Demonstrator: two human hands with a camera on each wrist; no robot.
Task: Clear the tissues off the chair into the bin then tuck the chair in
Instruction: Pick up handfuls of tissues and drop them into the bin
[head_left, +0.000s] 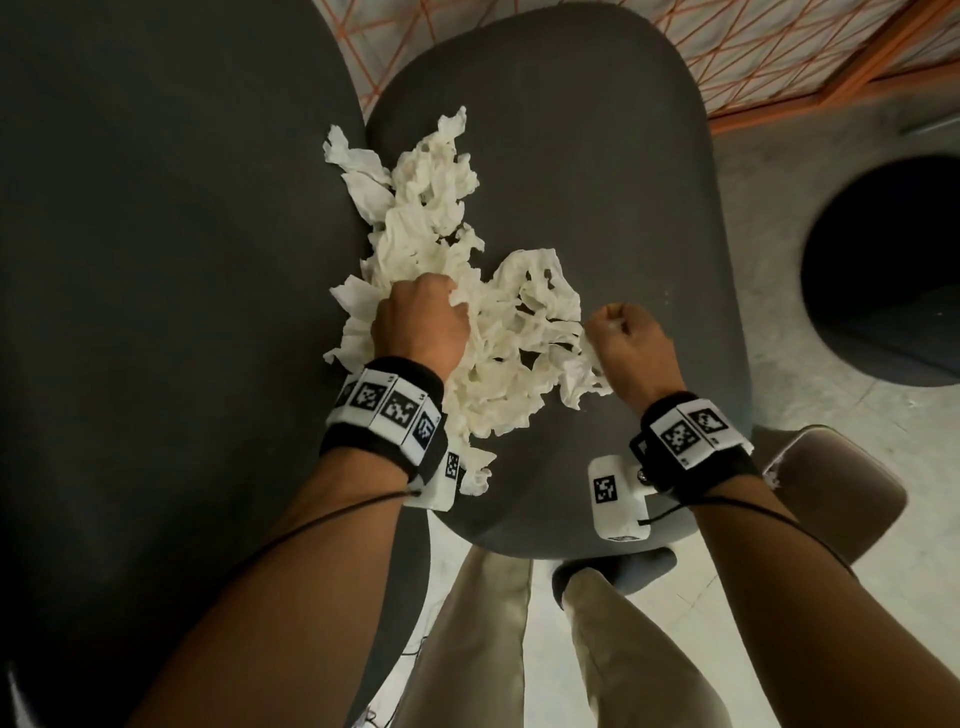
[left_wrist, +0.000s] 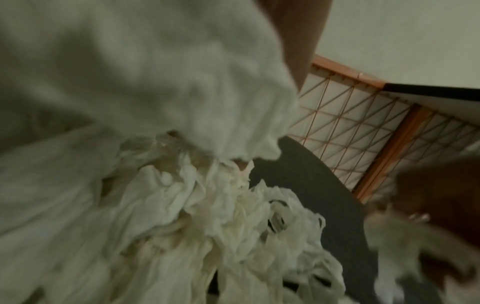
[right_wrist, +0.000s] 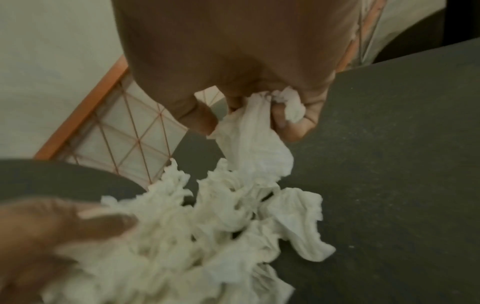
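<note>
Tissues: crumpled, light, soft, tear-prone, heaped on chair seat. Left hand and right hand each hold a bunched grip at heap's near edge; gather whole handfuls.

You have a dark grey chair seat under you, and a heap of crumpled white tissues lies straight on it, spread from its left edge toward the middle. The seat's right half is bare fabric. The chair stands on a pale floor.
</note>
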